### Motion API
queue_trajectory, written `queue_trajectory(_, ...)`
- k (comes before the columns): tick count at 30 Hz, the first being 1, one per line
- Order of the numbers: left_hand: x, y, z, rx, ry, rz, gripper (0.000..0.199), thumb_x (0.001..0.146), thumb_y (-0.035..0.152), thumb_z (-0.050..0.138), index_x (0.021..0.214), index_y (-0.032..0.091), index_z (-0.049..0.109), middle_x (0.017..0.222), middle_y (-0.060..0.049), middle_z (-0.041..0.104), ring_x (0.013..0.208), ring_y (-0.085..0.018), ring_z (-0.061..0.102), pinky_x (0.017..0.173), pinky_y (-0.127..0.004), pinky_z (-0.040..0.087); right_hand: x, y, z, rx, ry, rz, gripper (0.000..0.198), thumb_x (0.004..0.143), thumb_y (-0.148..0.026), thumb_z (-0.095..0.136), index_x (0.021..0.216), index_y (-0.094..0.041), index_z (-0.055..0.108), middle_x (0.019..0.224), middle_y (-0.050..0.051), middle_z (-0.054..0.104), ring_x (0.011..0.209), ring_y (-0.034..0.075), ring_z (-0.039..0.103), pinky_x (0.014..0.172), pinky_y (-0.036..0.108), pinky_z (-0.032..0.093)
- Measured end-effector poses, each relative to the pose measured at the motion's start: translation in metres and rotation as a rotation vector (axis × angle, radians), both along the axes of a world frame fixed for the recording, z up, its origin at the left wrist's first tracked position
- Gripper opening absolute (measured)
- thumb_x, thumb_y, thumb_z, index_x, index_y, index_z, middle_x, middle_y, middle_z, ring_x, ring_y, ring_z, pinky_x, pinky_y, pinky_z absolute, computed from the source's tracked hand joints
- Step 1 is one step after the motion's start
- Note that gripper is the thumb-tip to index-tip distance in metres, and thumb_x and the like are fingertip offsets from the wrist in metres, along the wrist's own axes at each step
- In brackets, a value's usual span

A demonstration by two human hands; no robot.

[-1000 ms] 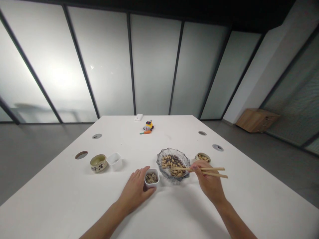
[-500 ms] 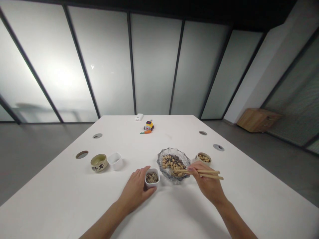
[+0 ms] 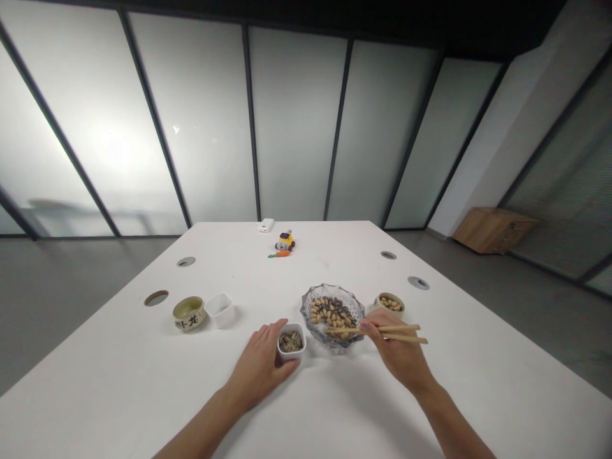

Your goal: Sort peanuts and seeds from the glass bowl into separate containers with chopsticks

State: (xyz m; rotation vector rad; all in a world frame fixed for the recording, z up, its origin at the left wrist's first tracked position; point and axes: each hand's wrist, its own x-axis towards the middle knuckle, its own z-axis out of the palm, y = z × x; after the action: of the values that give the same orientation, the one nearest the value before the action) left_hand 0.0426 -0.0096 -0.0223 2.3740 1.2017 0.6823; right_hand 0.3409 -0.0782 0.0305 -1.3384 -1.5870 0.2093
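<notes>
My left hand is wrapped round a small white square cup from its left side. Striped seeds lie in the bottom of that cup. In my right hand is a pair of wooden chopsticks, its tips inside a clear glass bowl. The bowl holds pistachios and dark seeds; whether the chopstick tips pinch anything is too small to tell. Just behind my right hand stands a small ceramic bowl with nuts in it, partly hidden by the hand.
To the left, a green-lined ceramic bowl with dark characters stands beside another white square cup. Farther back are an orange toy carrot, a yellow toy car and a white device. Round holes pierce the white table.
The chopstick tips have shifted slightly within the glass bowl, toward its left side. My left hand keeps the same grip on the white cup.
</notes>
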Motion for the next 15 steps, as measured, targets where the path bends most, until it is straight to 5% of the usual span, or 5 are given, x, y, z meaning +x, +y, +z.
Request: queue_trajectory(15, 0.0006, -0.0009, 0.0025, -0.014, 0.032, 0.005, 0.068, 0.086, 0.034, 0.075, 0.147, 0.019, 0.050, 0.132, -0.015, 0.068, 0.123, -0.036, 0.063, 0.108, -0.050, 0.047, 0.0069, 0.0023, -0.0055, 0.122, -0.049, -0.045, 0.037, 0.103, -0.047, 0.059, 0.076, -0.024, 0.073, 0.077, 0.004, 0.073, 0.074, 0.021, 0.069, 0.070, 0.033, 0.056)
